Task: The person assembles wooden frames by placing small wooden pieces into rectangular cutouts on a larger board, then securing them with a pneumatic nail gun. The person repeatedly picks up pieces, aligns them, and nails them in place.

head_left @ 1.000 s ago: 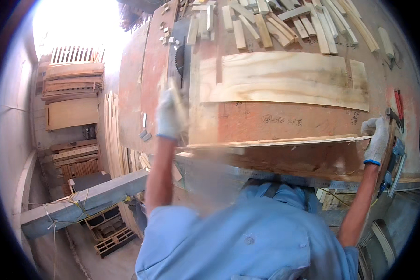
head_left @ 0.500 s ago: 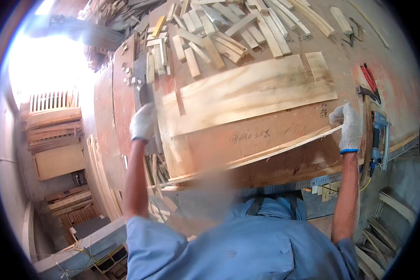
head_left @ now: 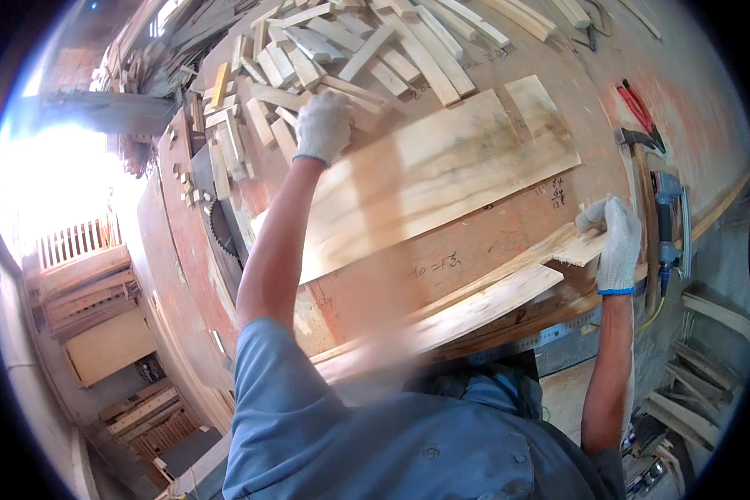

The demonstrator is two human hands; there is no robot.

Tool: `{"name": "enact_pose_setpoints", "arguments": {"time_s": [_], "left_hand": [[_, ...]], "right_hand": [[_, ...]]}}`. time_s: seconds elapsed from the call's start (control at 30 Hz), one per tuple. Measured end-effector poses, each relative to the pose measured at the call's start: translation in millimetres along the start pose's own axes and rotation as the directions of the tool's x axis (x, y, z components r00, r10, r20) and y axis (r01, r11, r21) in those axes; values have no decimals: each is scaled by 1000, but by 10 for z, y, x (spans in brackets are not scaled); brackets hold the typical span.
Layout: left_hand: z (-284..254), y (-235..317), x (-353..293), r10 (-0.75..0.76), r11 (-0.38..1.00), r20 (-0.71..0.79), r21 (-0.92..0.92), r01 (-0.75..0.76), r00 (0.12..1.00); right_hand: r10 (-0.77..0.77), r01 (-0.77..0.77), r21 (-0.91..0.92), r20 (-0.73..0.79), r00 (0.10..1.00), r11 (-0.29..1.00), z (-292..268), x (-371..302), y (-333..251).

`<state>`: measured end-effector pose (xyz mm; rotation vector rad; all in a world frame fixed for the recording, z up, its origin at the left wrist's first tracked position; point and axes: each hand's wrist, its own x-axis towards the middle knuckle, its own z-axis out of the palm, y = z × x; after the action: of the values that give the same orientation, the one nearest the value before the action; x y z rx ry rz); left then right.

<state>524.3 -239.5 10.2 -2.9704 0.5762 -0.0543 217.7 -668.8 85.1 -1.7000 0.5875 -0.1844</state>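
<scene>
Our right hand (head_left: pixel 615 250) is clamped on one end of the thin board (head_left: pixel 492 304) along the table's (head_left: pixel 696 125) near edge, apparently to keep it steady; our left hand (head_left: pixel 323 129) is over the wood blocks (head_left: pixel 333 33), its fingertips hidden, so we cannot tell its grip.
</scene>
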Motion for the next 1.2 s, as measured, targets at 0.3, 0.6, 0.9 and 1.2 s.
{"name": "enact_pose_setpoints", "arguments": {"time_s": [0.3,0.6,0.9,1.2], "left_hand": [[-101,230,-197,263,965,15,-23,-262,965],[-886,911,-467,91,507,-64,-856,-101,994],[-1299,2615,-990,486,133,265,-964,230,833],[-1775,3128,-926,664,176,345,-934,310,663]], "right_hand": [[68,-66,53,-33,997,996,134,27,-125],[75,-74,47,-19,997,996,114,28,-131],[14,-15,114,10,1000,993,-79,75,621],[-359,234,-498,-170,918,835,229,-130,845]]}}
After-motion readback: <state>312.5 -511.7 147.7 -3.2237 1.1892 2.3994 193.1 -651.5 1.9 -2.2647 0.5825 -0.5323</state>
